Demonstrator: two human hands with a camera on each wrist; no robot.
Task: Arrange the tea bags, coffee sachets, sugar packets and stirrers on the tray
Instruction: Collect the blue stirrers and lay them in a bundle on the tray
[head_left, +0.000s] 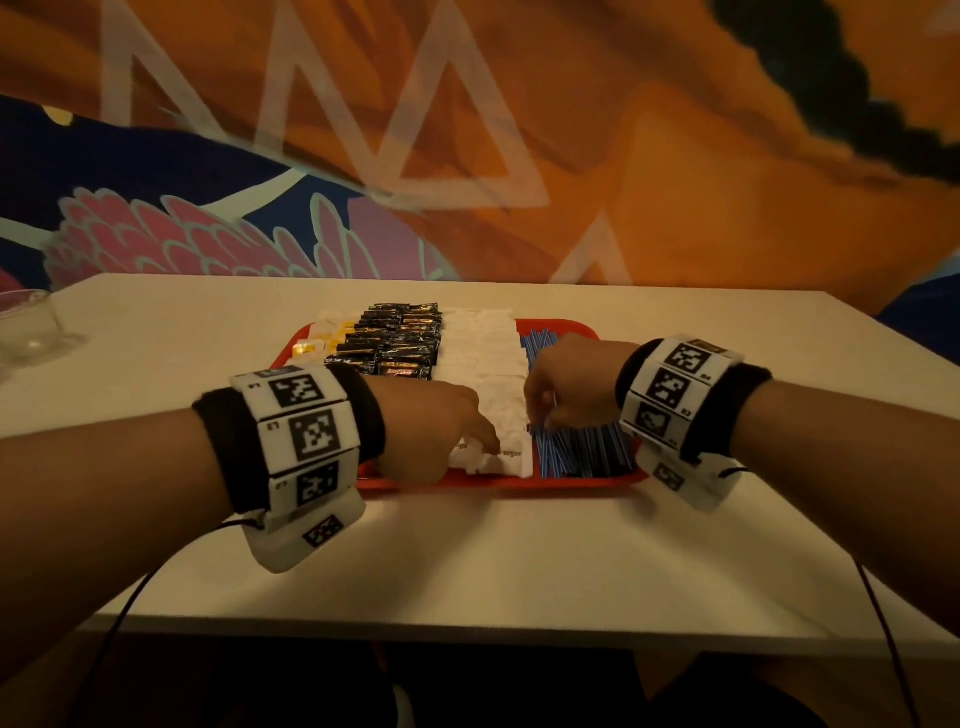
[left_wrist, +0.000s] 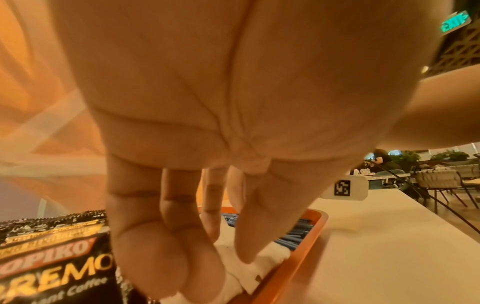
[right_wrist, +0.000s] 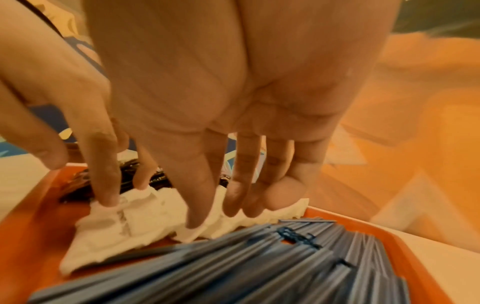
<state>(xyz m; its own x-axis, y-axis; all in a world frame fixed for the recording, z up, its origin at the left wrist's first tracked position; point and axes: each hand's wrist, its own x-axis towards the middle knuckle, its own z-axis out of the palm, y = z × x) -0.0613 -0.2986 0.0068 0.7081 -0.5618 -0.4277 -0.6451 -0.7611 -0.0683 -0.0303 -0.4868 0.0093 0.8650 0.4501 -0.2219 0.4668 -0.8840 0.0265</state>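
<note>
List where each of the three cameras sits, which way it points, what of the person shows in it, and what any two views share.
Head: on the head, looking forward and down at the red tray; shows both forearms, left hand and right hand.
Left wrist: looks along the left palm at fingers touching the white sugar packets.
Right wrist: looks along the right hand over the blue stirrers.
Shared: both wrist views show the sugar packets, stirrers, black coffee sachets and tray.

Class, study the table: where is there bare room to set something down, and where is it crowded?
Free: the table strip between the red tray and the near edge; also the stretch between tray and glass. Crowded: the tray, packed with coffee sachets, sugar packets, stirrers and both hands.
</note>
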